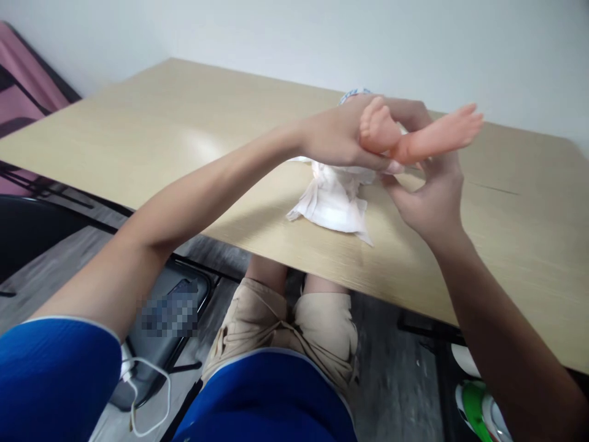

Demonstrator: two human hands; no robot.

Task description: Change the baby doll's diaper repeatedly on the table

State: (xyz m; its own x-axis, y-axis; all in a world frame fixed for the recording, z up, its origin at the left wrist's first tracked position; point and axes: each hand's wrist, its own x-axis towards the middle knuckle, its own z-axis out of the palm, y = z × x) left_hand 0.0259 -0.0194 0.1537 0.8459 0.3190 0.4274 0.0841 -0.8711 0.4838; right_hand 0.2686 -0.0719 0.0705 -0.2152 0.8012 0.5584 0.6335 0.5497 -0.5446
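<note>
A baby doll (435,136) is held above the table with its two bare feet pointing toward me and to the right; my hands hide most of its body. My left hand (338,135) reaches across from the left, its fingers closed around the doll's legs. From the right, my right hand (435,190) grips the doll, with the thumb low and the fingers behind the legs. Below them a white diaper (334,202) lies crumpled and partly spread on the table. Blue-and-white patterned edging (354,94) shows behind my left hand.
The light wood table (151,129) stands against a white wall. A dark chair (37,233) and a pink object (32,73) are at the left. Beneath the table edge, a black seat (156,356) holds a phone and a white cable (168,393). A green-and-white item (476,405) sits lower right.
</note>
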